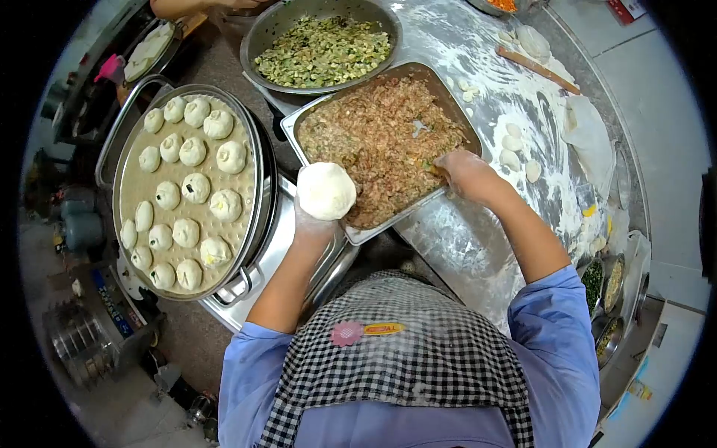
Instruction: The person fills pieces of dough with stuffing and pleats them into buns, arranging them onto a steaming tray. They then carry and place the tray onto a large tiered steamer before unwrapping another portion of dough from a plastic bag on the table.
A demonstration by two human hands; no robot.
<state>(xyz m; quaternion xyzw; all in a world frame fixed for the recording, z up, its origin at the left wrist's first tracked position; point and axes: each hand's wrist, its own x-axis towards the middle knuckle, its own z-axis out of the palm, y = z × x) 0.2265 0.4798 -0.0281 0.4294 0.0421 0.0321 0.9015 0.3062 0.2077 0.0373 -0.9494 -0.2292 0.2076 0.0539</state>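
Observation:
A round white dough wrapper (326, 191) lies over the palm and fingers of my left hand (312, 226), which supports it from below at the near left corner of a metal tray. Pinkish minced filling (381, 142) fills most of that tray (357, 237). At the tray's right side, my right hand (469, 176) reaches over the rim with its fingers closed at the edge of the filling. A thin end of something shows by those fingertips, but its kind is unclear.
To the left, a round steamer tray (179, 224) carries several shaped buns (196, 188). A steel bowl (250, 56) of chopped green filling stands behind. On the floured table (463, 246) are dough pieces (510, 159) and a rolling pin (538, 71). Another person's arm (179, 7) shows top left.

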